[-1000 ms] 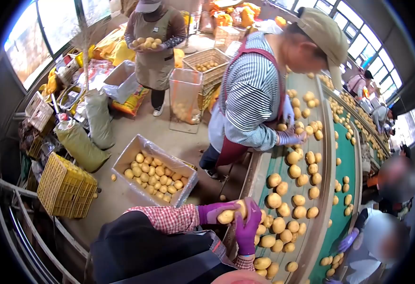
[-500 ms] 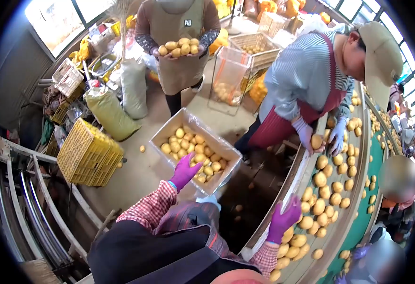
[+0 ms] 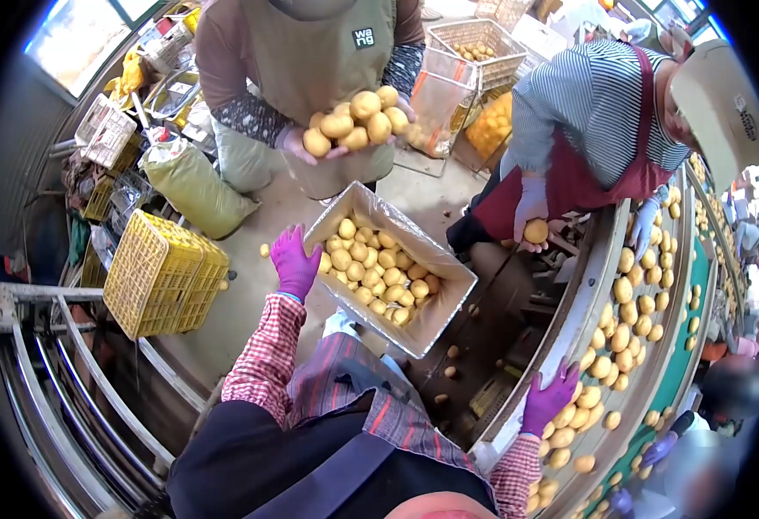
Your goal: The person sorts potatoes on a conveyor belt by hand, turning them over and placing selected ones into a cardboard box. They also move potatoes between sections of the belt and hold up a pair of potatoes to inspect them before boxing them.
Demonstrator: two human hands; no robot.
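1. The concrete floor carries an open box of potatoes, with a yellow crate near it.
2. A few loose potatoes lie on the floor beside the box.
3. The conveyor belt carries many potatoes in a dense row.
4. A green sack rests behind the crate.

This is looking like a potato sorting and packing shed. Potatoes are lying along a green conveyor on the right, with gloved people in aprons standing beside it. A lined box of potatoes is sitting on the concrete floor, with yellow crates, sacks and wire baskets standing around.
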